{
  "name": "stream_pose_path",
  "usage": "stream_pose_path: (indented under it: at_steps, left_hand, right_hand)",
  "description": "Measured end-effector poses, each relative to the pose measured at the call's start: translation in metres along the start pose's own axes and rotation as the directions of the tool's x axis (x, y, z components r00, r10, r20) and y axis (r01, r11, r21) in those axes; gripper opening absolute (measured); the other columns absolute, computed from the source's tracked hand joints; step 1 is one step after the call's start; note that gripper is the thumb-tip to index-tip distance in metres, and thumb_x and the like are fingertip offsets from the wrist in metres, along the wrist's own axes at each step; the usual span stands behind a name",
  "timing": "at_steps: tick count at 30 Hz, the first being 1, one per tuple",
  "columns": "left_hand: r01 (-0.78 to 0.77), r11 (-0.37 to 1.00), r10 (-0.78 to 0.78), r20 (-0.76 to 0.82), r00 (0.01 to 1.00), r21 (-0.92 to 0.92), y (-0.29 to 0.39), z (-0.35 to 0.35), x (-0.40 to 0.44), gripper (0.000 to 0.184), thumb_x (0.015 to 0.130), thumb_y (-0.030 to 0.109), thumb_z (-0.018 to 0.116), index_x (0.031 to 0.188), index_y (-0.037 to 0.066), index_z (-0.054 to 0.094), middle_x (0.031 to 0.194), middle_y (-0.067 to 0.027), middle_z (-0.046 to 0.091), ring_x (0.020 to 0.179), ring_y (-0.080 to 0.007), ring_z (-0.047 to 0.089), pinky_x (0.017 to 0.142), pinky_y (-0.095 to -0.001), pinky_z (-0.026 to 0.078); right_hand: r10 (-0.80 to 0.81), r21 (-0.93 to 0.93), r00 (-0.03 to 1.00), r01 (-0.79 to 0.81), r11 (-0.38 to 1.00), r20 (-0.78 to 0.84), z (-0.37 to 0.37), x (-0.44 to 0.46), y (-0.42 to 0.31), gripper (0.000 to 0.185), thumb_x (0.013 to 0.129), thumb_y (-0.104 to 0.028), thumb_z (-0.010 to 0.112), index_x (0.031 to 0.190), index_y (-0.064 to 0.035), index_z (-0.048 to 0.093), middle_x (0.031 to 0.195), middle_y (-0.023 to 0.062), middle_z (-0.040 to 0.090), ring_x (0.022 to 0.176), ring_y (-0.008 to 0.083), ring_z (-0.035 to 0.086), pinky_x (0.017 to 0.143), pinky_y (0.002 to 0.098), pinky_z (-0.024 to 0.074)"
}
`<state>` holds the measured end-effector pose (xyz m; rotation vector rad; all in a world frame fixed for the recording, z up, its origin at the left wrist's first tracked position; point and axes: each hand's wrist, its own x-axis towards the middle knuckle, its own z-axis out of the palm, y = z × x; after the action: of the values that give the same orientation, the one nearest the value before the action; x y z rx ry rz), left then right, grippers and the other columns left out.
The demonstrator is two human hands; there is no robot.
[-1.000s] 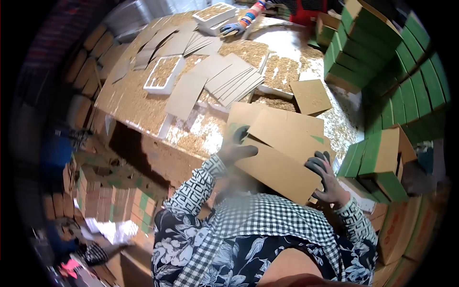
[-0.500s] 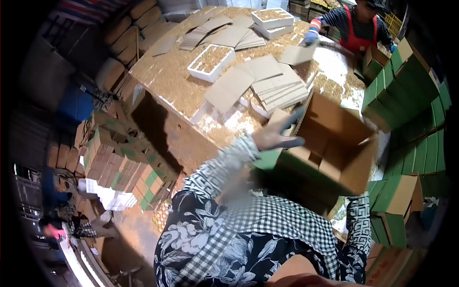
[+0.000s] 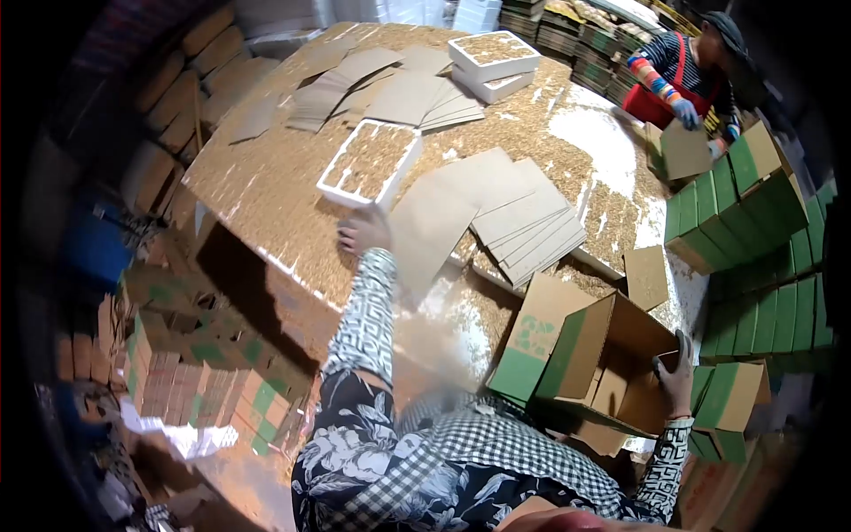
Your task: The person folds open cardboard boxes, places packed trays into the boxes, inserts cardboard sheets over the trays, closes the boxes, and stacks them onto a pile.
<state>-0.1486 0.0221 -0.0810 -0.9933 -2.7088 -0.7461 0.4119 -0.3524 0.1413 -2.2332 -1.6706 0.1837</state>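
Note:
My left hand (image 3: 364, 232) reaches over the table at the near end of a white foam tray (image 3: 339, 193) filled with brownish loose material. Its fingers are apart and slightly blurred; whether they touch the tray I cannot tell. A gray cardboard sheet (image 3: 430, 226) lies just right of that hand. My right hand (image 3: 678, 377) grips the right wall of an open green-and-brown cardboard box (image 3: 576, 355), thumb inside. The box is tilted in front of me, its opening facing up and right, with cardboard pieces inside.
Fanned cardboard sheets (image 3: 532, 222) lie on the straw-coloured table (image 3: 257, 191). Two stacked foam trays (image 3: 495, 55) stand at the far side. Green boxes (image 3: 709, 217) line the right, where a co-worker (image 3: 678, 84) handles a cardboard piece. Flattened cartons (image 3: 191, 381) are stacked at left.
My left hand has moved left, away from the box to the foam tray. The box has shifted nearer and right, and my right hand now shows on it. The co-worker has turned toward the green boxes.

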Motion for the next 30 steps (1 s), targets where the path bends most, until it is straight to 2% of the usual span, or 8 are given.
stream_pose_path:
  at_steps: [10, 15, 16, 19, 21, 26, 28, 30]
  left_hand:
    - [0.507, 0.141, -0.403, 0.419, 0.814, -0.850, 0.114, -0.055, 0.031, 0.077, 0.082, 0.032, 0.071, 0.143, 0.011, 0.029, 0.127, -0.0205, 0.053, 0.103, -0.0324, 0.061, 0.088, -0.0445, 0.054]
    - [0.775, -0.103, 0.262, 0.734, 0.626, -0.624, 0.069, -0.097, 0.014, 0.047, 0.081, 0.017, 0.068, 0.123, 0.005, 0.051, 0.110, -0.0173, 0.062, 0.090, -0.0285, 0.065, 0.079, -0.0418, 0.059]
    - [0.444, 0.416, 0.142, 0.539, 0.830, -0.794, 0.078, -0.135, -0.015, 0.034, 0.083, 0.016, 0.065, 0.111, -0.001, 0.056, 0.101, -0.0167, 0.065, 0.085, -0.0274, 0.066, 0.076, -0.0402, 0.059]
    - [-0.179, 0.278, 0.687, 0.065, 0.723, -0.944, 0.069, -0.196, -0.084, 0.033, 0.089, 0.022, 0.056, 0.111, -0.003, 0.056, 0.104, -0.0176, 0.064, 0.083, -0.0253, 0.067, 0.066, -0.0331, 0.059]
    - [0.527, 0.138, 0.696, 0.461, 0.550, -0.838, 0.079, -0.241, -0.126, 0.045, 0.091, 0.032, 0.049, 0.119, -0.003, 0.052, 0.108, -0.0172, 0.063, 0.091, -0.0278, 0.065, 0.076, -0.0383, 0.056]
    - [0.975, 0.107, 0.850, 0.526, 0.012, -0.195, 0.119, -0.344, -0.239, 0.046, 0.089, 0.022, 0.050, 0.128, -0.001, 0.046, 0.115, -0.0177, 0.059, 0.102, -0.0285, 0.061, 0.087, -0.0424, 0.051]
    - [0.916, 0.126, 0.865, 0.494, 0.087, -0.382, 0.126, -0.331, -0.283, 0.047, 0.088, 0.019, 0.051, 0.131, 0.000, 0.044, 0.117, -0.0166, 0.056, 0.105, -0.0253, 0.058, 0.088, -0.0391, 0.050]
    - [0.696, 0.221, 0.935, 0.352, 0.049, -0.683, 0.117, -0.316, -0.298, 0.059, 0.089, 0.029, 0.054, 0.137, 0.000, 0.037, 0.123, -0.0160, 0.052, 0.111, -0.0228, 0.052, 0.094, -0.0345, 0.043]
  right_hand:
    - [0.063, -0.128, 0.998, -0.062, 0.990, 0.003, 0.000, 0.002, -0.007, 0.077, 0.069, -0.020, 0.077, 0.135, -0.0071, 0.040, 0.131, 0.0192, 0.044, 0.121, 0.0367, 0.044, 0.102, 0.0398, 0.0390]
    - [0.081, -0.110, 0.996, -0.084, 0.990, -0.028, -0.004, 0.004, -0.018, 0.077, 0.070, -0.031, 0.076, 0.136, -0.0097, 0.042, 0.130, 0.0169, 0.046, 0.120, 0.0357, 0.045, 0.101, 0.0417, 0.0390]
    - [0.023, -0.146, 0.996, -0.035, 0.989, -0.084, -0.001, 0.002, -0.013, 0.073, 0.070, -0.031, 0.077, 0.133, -0.0114, 0.045, 0.129, 0.0159, 0.046, 0.116, 0.0350, 0.047, 0.099, 0.0409, 0.0394]
    - [-0.039, -0.128, 0.961, 0.004, 0.992, -0.274, 0.001, 0.006, -0.018, 0.055, 0.074, -0.022, 0.073, 0.123, -0.0090, 0.054, 0.125, 0.0141, 0.050, 0.115, 0.0335, 0.048, 0.099, 0.0414, 0.0392]
    - [-0.144, 0.026, 0.891, 0.172, 0.985, -0.430, 0.002, 0.010, -0.013, 0.039, 0.079, -0.014, 0.067, 0.116, -0.0046, 0.059, 0.110, 0.0112, 0.060, 0.101, 0.0278, 0.057, 0.091, 0.0389, 0.0453]
    - [0.345, 0.991, 0.938, -0.082, 0.103, 0.042, -0.001, 0.001, -0.005, 0.065, 0.093, -0.050, 0.050, 0.136, -0.0020, 0.041, 0.108, 0.0129, 0.063, 0.087, 0.0203, 0.064, 0.076, 0.0324, 0.0516]
    - [0.182, 0.935, 0.982, 0.013, -0.354, 0.056, -0.052, -0.010, -0.042, 0.070, 0.093, -0.051, 0.048, 0.141, -0.0022, 0.034, 0.124, 0.0166, 0.056, 0.107, 0.0263, 0.060, 0.090, 0.0365, 0.0491]
    - [0.176, 0.971, 0.980, -0.053, -0.234, 0.096, -0.046, -0.024, -0.006, 0.066, 0.097, -0.048, 0.043, 0.137, 0.0032, 0.038, 0.131, 0.0170, 0.051, 0.114, 0.0240, 0.055, 0.096, 0.0329, 0.0457]
